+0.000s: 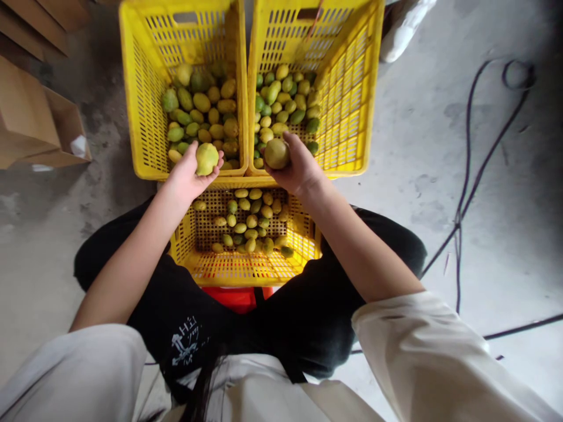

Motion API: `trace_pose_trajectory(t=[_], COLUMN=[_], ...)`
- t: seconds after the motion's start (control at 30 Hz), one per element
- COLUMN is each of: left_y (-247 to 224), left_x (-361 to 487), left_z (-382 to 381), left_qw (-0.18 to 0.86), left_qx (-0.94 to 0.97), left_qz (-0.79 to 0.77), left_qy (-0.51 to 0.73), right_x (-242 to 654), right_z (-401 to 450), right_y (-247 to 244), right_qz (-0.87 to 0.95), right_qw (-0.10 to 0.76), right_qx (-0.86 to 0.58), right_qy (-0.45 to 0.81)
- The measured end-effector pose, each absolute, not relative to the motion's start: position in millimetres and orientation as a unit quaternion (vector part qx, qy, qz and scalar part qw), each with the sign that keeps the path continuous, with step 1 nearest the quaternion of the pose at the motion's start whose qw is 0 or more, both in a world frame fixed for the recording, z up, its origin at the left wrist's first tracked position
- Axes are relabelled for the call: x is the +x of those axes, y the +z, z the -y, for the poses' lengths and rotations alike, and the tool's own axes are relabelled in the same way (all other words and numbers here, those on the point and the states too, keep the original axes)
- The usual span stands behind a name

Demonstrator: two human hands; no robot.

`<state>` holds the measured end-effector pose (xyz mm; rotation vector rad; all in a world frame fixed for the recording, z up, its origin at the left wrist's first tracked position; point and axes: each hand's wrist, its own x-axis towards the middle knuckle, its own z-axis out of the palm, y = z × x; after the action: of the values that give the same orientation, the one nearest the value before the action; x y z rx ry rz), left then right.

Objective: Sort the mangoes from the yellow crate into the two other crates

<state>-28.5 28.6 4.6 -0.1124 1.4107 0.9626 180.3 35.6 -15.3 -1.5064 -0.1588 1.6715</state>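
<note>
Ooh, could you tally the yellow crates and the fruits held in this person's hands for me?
Yellow crates: 3
Held fruits: 2, one in the left hand, one in the right hand
Total: 5

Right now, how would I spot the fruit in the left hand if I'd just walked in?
Find the two yellow crates side by side. At the near edge of the left one, the person's left hand holds one fruit. It is bright yellow-green, paler than the duller olive fruit in the right hand.
</note>
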Motion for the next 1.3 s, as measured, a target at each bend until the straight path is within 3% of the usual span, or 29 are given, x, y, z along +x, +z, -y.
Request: trace_pose_trajectory(t=[0.33,1.0,1.3], left_y=[12,18,18], left_x=[-29,-15,-14], left_z=[-28,-19,-18], left_qw=[0.647,0.662,0.683], left_qx=[-0.045,-0.054,-0.005], left_qz=[-0.614,-0.64,-0.622], left_qy=[0.45,0.386,0.383], right_x=[187,187,186], right_z=[-39,-34,-37], right_y=[-11,-29,-24], right_qz=[0.047,0.029,0.026], right_qw=[0.397,0.452,0.381], right_qx=[-0.587,-0.566,-0.6], right_qy=[0.704,0.69,0.703])
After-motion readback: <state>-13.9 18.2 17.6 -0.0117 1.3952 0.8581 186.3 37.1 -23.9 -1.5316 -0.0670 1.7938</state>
